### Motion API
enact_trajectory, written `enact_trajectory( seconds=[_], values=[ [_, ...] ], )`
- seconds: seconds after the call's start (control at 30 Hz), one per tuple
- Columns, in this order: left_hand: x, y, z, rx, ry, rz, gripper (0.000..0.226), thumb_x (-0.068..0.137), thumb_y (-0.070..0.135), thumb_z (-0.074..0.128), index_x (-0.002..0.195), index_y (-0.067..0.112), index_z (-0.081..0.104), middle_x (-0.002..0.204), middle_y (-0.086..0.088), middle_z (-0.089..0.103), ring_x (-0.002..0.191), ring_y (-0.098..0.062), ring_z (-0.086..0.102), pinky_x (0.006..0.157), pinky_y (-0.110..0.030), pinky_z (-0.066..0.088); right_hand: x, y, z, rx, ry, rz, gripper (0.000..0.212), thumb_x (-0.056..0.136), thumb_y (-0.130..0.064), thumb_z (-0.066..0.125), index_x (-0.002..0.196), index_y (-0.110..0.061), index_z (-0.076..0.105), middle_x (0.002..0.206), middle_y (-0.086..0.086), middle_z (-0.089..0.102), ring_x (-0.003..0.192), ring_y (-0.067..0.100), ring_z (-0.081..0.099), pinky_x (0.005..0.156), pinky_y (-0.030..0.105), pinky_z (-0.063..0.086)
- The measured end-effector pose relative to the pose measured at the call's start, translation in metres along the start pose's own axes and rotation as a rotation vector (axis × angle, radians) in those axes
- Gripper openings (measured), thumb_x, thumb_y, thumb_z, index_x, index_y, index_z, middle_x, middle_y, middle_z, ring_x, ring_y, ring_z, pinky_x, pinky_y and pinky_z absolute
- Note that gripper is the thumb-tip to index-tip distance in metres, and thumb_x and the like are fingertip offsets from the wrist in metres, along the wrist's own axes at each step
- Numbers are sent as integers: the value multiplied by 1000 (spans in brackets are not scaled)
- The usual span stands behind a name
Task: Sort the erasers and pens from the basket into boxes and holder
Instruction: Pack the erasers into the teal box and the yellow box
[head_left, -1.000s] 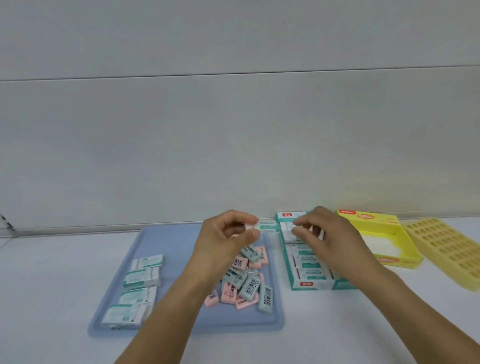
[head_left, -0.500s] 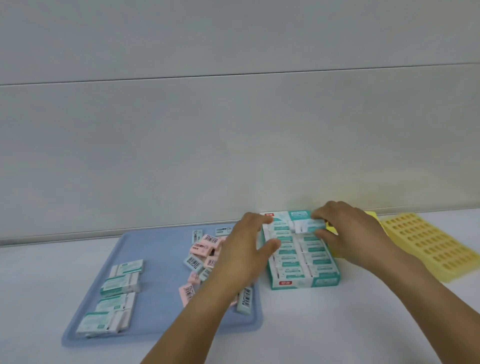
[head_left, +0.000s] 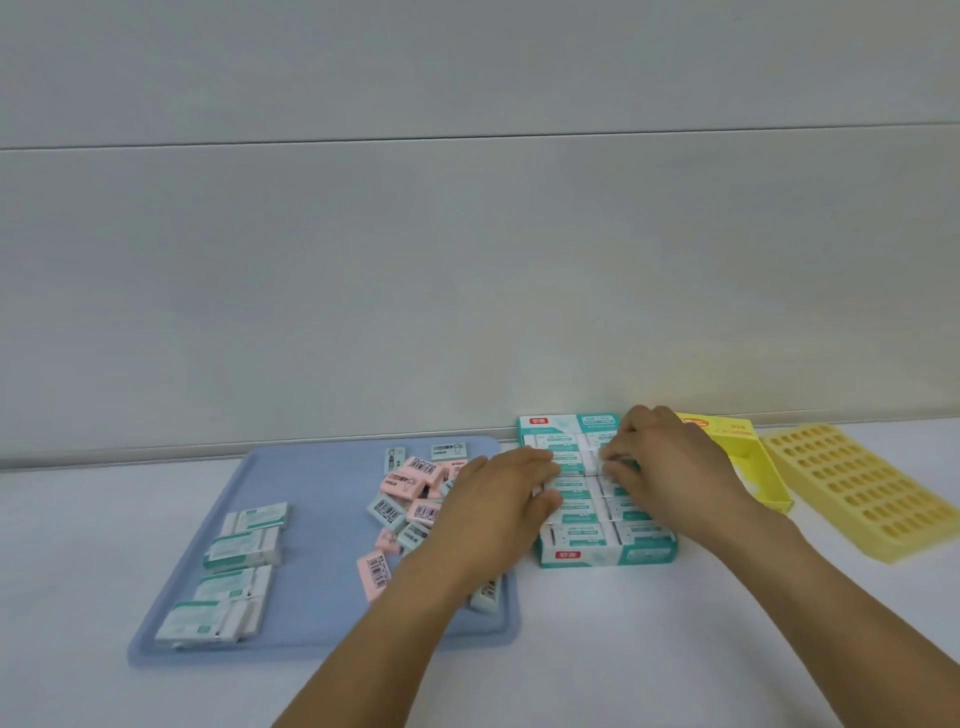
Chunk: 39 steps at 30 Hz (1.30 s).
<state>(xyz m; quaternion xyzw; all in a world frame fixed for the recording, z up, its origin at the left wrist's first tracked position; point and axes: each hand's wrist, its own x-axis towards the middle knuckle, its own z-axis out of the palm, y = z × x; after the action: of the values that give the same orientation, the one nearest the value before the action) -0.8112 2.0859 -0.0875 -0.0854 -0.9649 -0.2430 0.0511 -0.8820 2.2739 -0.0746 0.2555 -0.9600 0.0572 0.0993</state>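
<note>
Both hands at the teal eraser box (head_left: 605, 551), sorting under way

Left hand (head_left: 498, 499) laid flat, fingers straight and close together, fingertips against the box's left rows of packed erasers (head_left: 576, 532); right hand (head_left: 660, 462) over the box's far half, fingers curled down onto an eraser in the right row, though whether pinching or only pressing cannot be told. Loose pink and pale-green erasers (head_left: 410, 493) heaped on the blue tray (head_left: 322, 519) just left of the box, four teal-sleeved erasers (head_left: 234, 566) lined along the tray's left side. Yellow box (head_left: 748, 457) just right of the teal one, yellow slotted holder (head_left: 862, 493) beyond it on the white table (head_left: 675, 649)
</note>
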Motion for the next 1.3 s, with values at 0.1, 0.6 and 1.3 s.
enact_trajectory(
  seconds=[0.1, 0.6, 1.3],
  values=[
    [-22, -8, -20, -317, 242, -79, 29, 97, 32, 55, 125, 30, 61, 132, 16, 56, 123, -1, 46, 104, -21, 36, 0, -25, -2, 185, 123, -98, 28, 91, -33, 59, 118, -26, 67, 111, -3, 57, 105, 21, 53, 83, 38, 47],
    [-168, -159, -93, -168, 359, -478, 23, 83, 20, 74, 102, 32, 69, 103, 15, 61, 97, -3, 56, 83, -20, 42, 47, -248, 31, 452, -212, -519, 31, 100, -20, 47, 128, -26, 59, 125, -2, 53, 119, 16, 46, 94, 39, 44],
    [-142, -135, -95, -629, 562, -610, 10, 92, 14, 61, 89, 22, 66, 81, 1, 69, 68, -6, 62, 56, -15, 46, 59, -243, 26, 509, -249, -270, 17, 91, -16, 57, 108, -15, 60, 107, 1, 61, 101, 20, 54, 84, 32, 42]
  ],
)
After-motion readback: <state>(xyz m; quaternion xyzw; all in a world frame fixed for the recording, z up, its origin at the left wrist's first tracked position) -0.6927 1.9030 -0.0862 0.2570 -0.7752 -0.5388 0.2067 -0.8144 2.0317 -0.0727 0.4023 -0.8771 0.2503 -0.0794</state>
